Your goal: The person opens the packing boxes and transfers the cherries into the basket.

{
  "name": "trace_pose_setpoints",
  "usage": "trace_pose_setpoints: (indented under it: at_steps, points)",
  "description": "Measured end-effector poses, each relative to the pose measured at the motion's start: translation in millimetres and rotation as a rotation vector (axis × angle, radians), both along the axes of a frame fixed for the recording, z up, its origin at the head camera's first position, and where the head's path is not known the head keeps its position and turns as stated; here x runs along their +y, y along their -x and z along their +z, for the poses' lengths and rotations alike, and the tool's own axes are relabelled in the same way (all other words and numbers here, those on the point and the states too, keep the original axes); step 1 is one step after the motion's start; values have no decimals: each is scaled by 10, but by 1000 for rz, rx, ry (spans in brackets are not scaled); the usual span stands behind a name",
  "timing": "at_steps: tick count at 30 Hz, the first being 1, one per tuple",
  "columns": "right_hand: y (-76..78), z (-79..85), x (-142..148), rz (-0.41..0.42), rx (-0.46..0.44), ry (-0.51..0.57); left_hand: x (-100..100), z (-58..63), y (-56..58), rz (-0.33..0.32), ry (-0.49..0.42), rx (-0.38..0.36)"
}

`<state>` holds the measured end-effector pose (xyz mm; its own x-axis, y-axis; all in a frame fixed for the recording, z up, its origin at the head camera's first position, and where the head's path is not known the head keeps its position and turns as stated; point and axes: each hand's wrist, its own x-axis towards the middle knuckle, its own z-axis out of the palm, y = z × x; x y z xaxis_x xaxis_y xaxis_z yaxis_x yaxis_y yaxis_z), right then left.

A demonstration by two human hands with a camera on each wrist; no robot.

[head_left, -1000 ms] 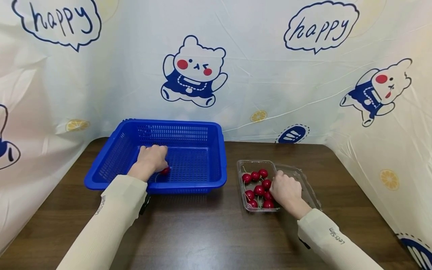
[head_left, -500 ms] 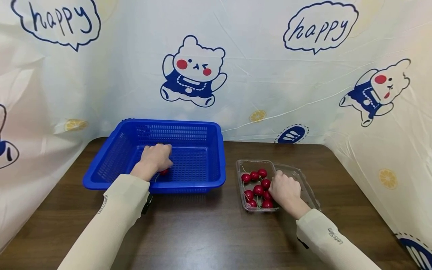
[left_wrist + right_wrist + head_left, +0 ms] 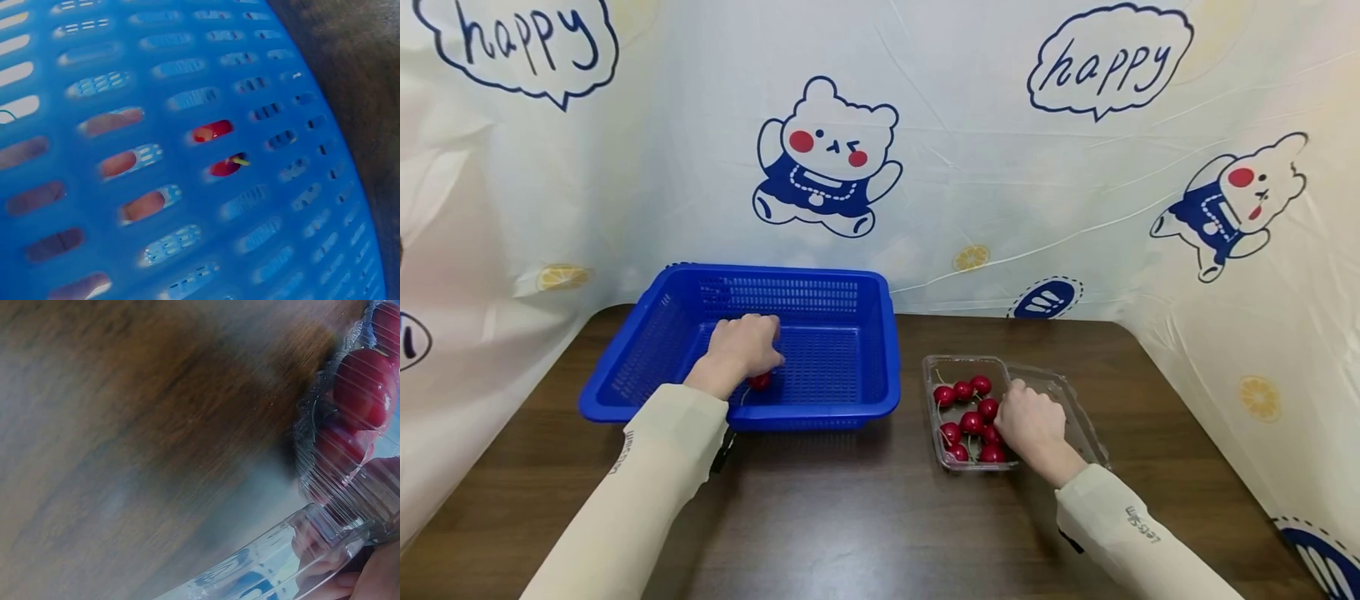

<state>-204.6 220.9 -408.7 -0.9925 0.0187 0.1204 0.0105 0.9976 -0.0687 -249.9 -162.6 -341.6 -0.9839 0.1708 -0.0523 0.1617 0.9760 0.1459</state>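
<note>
My left hand [image 3: 737,348] is inside the blue plastic basket [image 3: 889,358], its fingers loosely bent near the basket floor. A red cherry [image 3: 761,382] lies just below the hand, towards the basket's front wall. Through the basket's slots, the left wrist view shows fingertips [image 3: 145,206] apart from the cherry [image 3: 212,132] and its stem. My right hand [image 3: 1033,423] grips the right side of a clear plastic clamshell box [image 3: 934,362] where the lid [image 3: 1078,417] joins. Several cherries [image 3: 972,422] with stems sit in the box; through its wall the right wrist view shows cherries [image 3: 362,390].
Both containers stand on a dark wood table [image 3: 850,517], the basket left and the clamshell right with a gap between. A printed curtain [image 3: 925,167] with bears and lettering hangs behind the table and along both sides.
My left hand has shifted a little up and right, coming away from the cherry, which lies in the basket. The right hand stays on the clamshell box. The head view has turned slightly.
</note>
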Motion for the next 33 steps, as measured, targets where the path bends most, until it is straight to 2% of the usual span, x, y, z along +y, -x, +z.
trace_pose_setpoints:
  at_steps: [9,16,21,26,29,33]
  points:
    - [-7,14,-13,-15,-27,-8,94,139,-2,-17,-71,47]
    - [-8,11,-16,-8,-22,-3,355,303,-21,25,-132,117]
    - [-7,12,-7,-13,-23,1,638,447,-81,-20,-182,189]
    - [-4,14,0,-15,-12,11,956,585,-177,-80,-202,226]
    - [-5,9,-2,-14,-3,16,1129,604,-240,-127,-174,254]
    - [-3,3,-3,-15,4,16,1304,558,-327,-179,-139,299]
